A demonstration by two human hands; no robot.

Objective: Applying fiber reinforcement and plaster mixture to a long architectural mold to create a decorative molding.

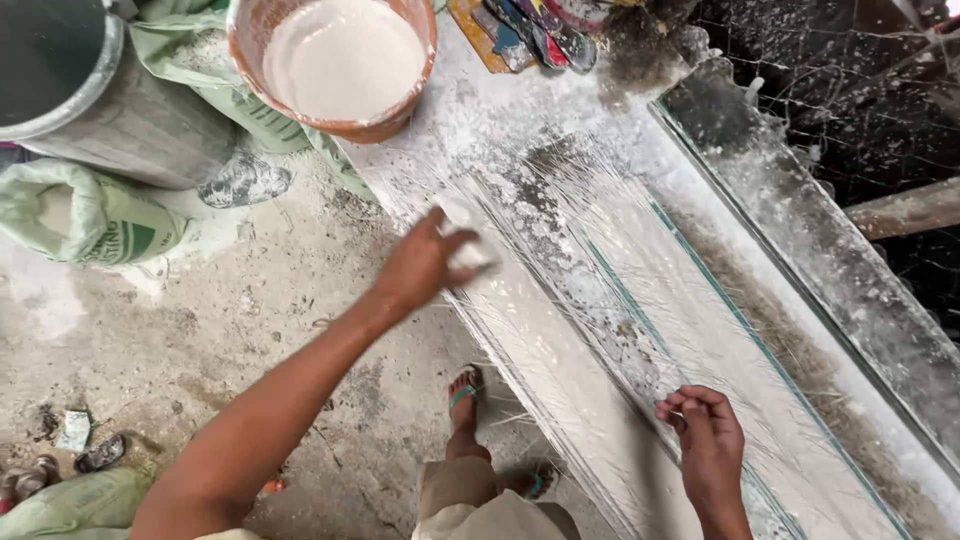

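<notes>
My left hand (420,265) reaches out over a long white plaster-covered board (560,390) and grips a wet white lump of plaster (468,256), pressed against the board's near edge. Thin pale fibre strands (640,270) lie spread along the board. My right hand (705,440) rests on the board lower down, its fingers curled and pinched on a few fibre strands. An orange basin (345,125) full of white plaster slurry stands at the board's far end, just beyond my left hand.
A grey metal drum (120,110) and pale green sacks (85,215) stand on the dusty concrete floor at left. A glass-edged mould strip (820,250) runs along the board's right side. My sandalled feet (465,395) stand beside the board.
</notes>
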